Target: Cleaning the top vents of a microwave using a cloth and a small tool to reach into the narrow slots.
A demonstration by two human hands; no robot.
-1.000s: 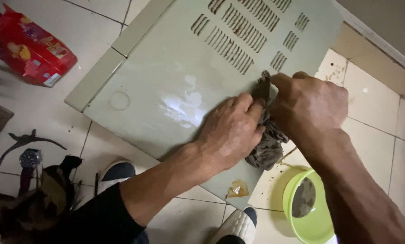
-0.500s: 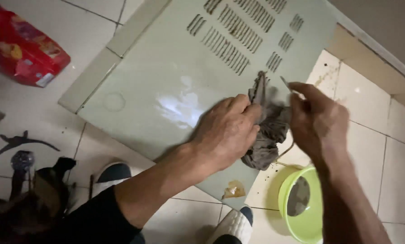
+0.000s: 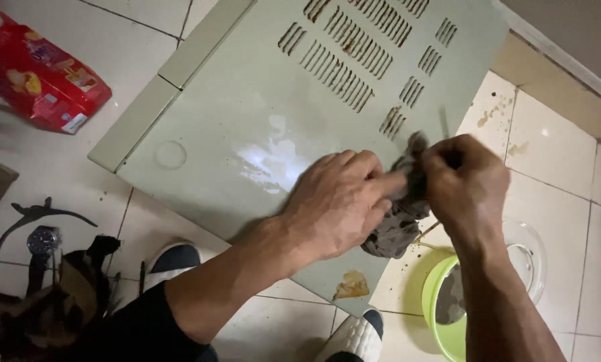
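A pale green metal panel with rows of vent slots lies flat on the tiled floor. Near its right edge my left hand presses down on a dirty grey rag that is bunched on the panel. My right hand is closed on the upper end of the same rag, just right of my left hand. A wet sheen shows on the panel to the left of my hands.
A lime green bowl with murky water stands on the tiles below my right arm, beside a clear glass dish. A red snack bag lies far left. A wristwatch and a dark bag lie bottom left. My shoes touch the panel's near edge.
My right hand let go of the rag's top, lifted briefly, then closed on it again. Both hands and the rag have stayed by the panel's right edge. The view shifted slightly.
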